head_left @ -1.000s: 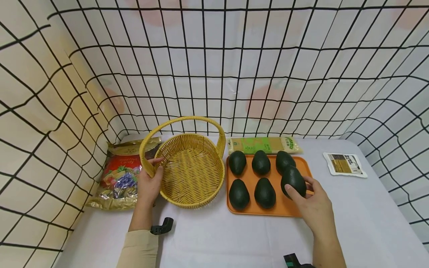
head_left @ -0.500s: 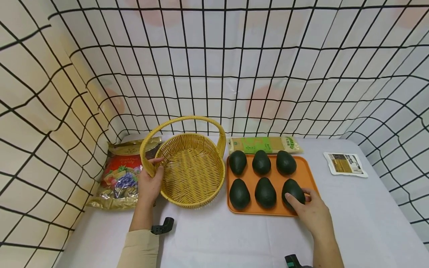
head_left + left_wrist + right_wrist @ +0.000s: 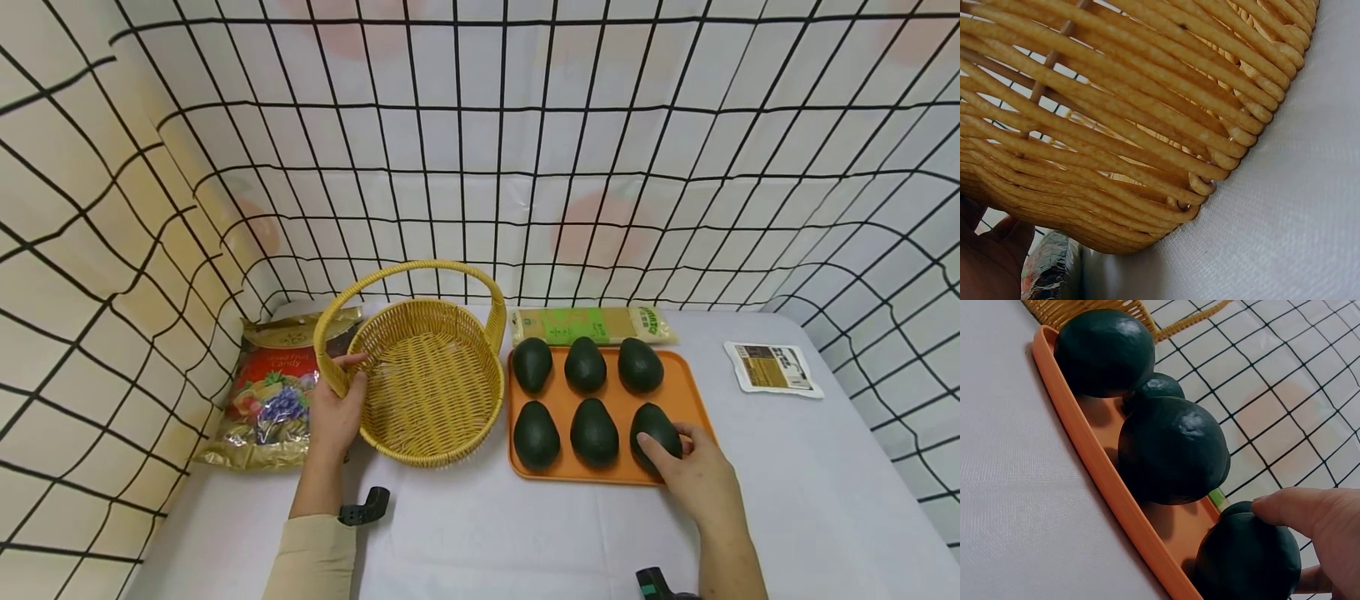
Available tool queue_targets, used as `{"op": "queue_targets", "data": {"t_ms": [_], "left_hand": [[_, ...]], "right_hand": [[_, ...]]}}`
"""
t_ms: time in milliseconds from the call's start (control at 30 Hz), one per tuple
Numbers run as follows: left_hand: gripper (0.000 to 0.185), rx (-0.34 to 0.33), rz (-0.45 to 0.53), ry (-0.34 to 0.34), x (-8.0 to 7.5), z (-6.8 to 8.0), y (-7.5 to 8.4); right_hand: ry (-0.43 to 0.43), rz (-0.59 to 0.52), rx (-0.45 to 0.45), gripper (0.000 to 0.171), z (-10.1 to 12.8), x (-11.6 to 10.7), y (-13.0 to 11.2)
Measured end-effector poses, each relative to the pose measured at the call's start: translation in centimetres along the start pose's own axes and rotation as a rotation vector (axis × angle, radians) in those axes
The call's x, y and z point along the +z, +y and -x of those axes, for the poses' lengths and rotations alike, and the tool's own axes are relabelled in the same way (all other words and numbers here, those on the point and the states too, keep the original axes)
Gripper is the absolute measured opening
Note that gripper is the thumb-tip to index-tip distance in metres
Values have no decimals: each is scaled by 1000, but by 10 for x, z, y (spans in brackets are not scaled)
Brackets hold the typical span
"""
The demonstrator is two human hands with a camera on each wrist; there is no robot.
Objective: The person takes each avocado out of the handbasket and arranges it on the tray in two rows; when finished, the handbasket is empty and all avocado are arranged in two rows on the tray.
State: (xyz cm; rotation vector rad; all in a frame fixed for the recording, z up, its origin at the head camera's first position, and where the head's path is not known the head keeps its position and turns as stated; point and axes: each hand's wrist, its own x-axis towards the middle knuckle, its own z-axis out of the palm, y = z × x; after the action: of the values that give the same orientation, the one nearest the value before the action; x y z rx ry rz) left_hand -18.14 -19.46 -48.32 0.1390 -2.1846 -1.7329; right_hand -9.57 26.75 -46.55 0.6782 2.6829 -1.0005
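Observation:
My left hand (image 3: pixel 337 408) grips the left side of a yellow woven basket (image 3: pixel 431 379) at the base of its tall handle, thumb toward the inside. The left wrist view shows the basket's woven wall (image 3: pixel 1116 125) close up, with part of the hand (image 3: pixel 991 256) at lower left. My right hand (image 3: pixel 701 475) holds the front right avocado (image 3: pixel 656 437), thumb on its near side and fingers round its right. That avocado sits at the right end of an orange tray (image 3: pixel 622 472). Several other dark green avocados (image 3: pixel 595 432) lie there in two rows.
A red and gold candy bag (image 3: pixel 273 392) lies left of the basket, partly behind my left arm. Behind the tray lies a long flat packet (image 3: pixel 592 324) with a green label. A small white and brown pouch (image 3: pixel 772 368) is at right. Black wire grid (image 3: pixel 480 167) walls the table.
My right hand has lowered the avocado from over the tray into the front right spot, uncovering the one behind it. Over the last half second little differs. The left hand and basket stay put.

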Motion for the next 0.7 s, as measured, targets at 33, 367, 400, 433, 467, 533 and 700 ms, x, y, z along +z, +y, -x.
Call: {"op": "queue_targets", "data": {"t_ms": [33,367,400,433,467,533,700], "left_hand": [[27,4,5,0,0,0,0],[28,-15,-11,-2,-1,0,0],[28,-17,-11,-3,-1,0,0],[28,-19,-12,-4,-1,-1,0],[28,-21,-11,-5,-1,-1,0],[28,-21,-8,-5,0,-1,-1],[28,-17,-6,-2,-1,0,-1]], "right_hand": [[-1,-1,0,99,0,0,0],[-18,31,-22,99,-2,-3,-1],[-18,33,-25,99,-2,-4,-1],[-18,34,-29,98,-2,-4,-1],[-18,34,-29,98,-2,-5,-1],[-18,33,-29,98,-2,-6,0],[-16,35,-27,99,-3,-7,1]]}}
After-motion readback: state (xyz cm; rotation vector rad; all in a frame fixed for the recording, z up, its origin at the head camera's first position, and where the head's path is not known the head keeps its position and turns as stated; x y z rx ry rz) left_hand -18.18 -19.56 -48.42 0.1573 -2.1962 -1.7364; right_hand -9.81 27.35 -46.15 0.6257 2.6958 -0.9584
